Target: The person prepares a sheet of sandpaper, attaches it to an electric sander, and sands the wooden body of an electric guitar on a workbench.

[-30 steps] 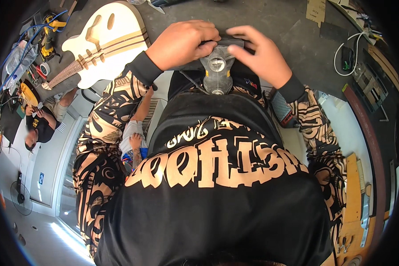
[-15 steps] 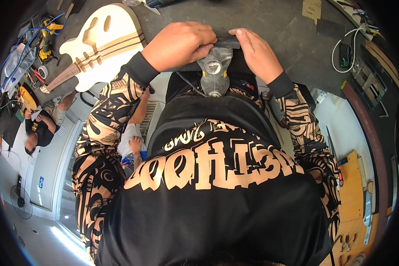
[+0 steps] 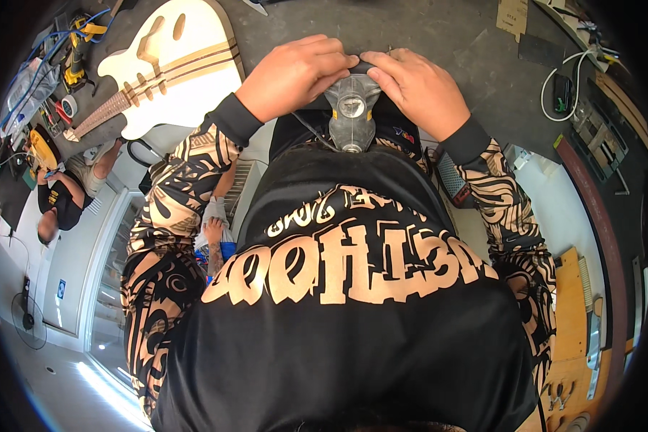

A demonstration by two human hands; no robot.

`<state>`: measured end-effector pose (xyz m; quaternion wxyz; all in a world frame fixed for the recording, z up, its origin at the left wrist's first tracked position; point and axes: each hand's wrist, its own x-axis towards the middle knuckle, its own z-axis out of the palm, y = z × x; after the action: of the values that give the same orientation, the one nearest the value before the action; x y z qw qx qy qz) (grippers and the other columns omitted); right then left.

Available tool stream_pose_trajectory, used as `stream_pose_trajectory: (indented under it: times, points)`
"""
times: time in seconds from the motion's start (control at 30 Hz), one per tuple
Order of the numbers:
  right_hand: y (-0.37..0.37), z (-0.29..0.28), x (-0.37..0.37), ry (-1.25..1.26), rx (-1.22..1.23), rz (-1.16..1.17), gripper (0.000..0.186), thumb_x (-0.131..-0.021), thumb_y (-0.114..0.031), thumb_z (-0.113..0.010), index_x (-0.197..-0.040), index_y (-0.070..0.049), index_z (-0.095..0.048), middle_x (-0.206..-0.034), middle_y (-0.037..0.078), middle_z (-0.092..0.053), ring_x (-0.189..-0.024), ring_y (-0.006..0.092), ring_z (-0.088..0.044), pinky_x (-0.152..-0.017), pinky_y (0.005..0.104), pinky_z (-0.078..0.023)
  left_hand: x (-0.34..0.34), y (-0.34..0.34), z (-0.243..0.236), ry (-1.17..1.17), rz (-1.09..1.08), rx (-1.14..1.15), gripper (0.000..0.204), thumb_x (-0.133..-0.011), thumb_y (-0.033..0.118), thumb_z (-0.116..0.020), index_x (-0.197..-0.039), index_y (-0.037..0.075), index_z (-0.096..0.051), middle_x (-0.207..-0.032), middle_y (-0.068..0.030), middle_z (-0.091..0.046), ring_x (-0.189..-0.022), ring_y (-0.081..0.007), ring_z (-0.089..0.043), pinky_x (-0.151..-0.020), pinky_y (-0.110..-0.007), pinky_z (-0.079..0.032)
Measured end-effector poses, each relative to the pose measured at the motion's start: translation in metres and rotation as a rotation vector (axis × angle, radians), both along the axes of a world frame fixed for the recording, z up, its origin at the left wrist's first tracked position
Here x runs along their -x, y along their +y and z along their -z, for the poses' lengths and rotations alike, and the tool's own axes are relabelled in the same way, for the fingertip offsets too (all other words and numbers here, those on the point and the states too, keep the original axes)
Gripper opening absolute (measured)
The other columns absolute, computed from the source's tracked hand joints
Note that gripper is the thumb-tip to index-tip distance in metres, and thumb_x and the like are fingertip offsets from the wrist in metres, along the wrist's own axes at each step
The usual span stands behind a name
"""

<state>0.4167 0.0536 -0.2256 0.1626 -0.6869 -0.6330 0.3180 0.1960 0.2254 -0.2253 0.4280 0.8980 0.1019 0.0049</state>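
A dusty grey palm sander [image 3: 351, 128] with small yellow marks and a cord stands against the near edge of the bench, in front of my body. Its dark flat pad faces away from me, largely covered by my hands. My left hand [image 3: 295, 75] is closed at the pad's left side, fingers curled and thumb pressed in. From the other side, my right hand [image 3: 421, 90] grips the pad, its thumb toward me and its fingers bent over the far side. The two hands nearly touch at the fingertips.
An unfinished pale wooden guitar [image 3: 169, 68] lies on the dark bench [image 3: 288, 20] at left, near a yellow drill [image 3: 74, 72] and blue cables. A looped white cable [image 3: 547, 93] and a metal fixture [image 3: 601, 144] are at right. Another person [image 3: 72, 191] is at far left.
My right hand has moved left and closed from a flatter, more open pose onto the pad. My left hand has shifted slightly right, and the dark pad is now more covered.
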Motion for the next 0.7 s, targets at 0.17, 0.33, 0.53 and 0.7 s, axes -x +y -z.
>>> stream_pose_trajectory:
  times: [0.17, 0.33, 0.53, 0.7]
  points:
    - [0.0, 0.001, 0.0, -0.083, -0.12, -0.042, 0.027, -0.112, -0.04, -0.065, -0.129, -0.02, -0.072, -0.091, 0.013, -0.071, -0.085, 0.035, -0.076, -0.07, 0.0479, -0.061, 0.013, -0.02, 0.009, 0.001, -0.185, 0.203, 0.034, -0.105, 0.007, -0.074, -0.139, 0.006, -0.076, -0.137, -0.0118, -0.077, -0.129, -0.0347, -0.073, -0.105, -0.043, -0.061]
    - [0.001, 0.0, -0.001, -0.096, -0.116, -0.091, 0.025, -0.112, -0.037, -0.066, -0.13, -0.019, -0.071, -0.087, 0.013, -0.069, -0.078, 0.0356, -0.076, -0.064, 0.0477, -0.06, 0.019, -0.029, 0.008, 0.004, -0.249, 0.226, 0.04, -0.105, 0.003, -0.071, -0.144, 0.007, -0.074, -0.15, -0.0137, -0.073, -0.135, -0.0367, -0.071, -0.112, -0.045, -0.059]
    - [0.002, -0.004, -0.005, -0.141, 0.064, -0.15, 0.035, -0.113, -0.038, -0.066, -0.142, -0.019, -0.072, -0.116, 0.02, -0.081, -0.119, 0.0362, -0.079, -0.085, 0.0475, -0.066, 0.019, -0.013, 0.004, -0.03, -0.127, 0.13, 0.048, -0.1, -0.004, -0.068, -0.147, 0.008, -0.073, -0.142, -0.0154, -0.076, -0.128, -0.0387, -0.073, -0.108, -0.046, -0.061]
    - [-0.003, 0.005, -0.005, -0.144, -0.069, -0.129, 0.03, -0.113, -0.037, -0.065, -0.135, -0.018, -0.07, -0.109, 0.02, -0.079, -0.103, 0.0365, -0.079, -0.076, 0.0474, -0.065, 0.02, -0.004, -0.008, 0.145, 0.006, 0.002, 0.048, -0.096, -0.001, -0.069, -0.144, 0.005, -0.074, -0.138, -0.0161, -0.078, -0.123, -0.0358, -0.076, -0.108, -0.045, -0.062]
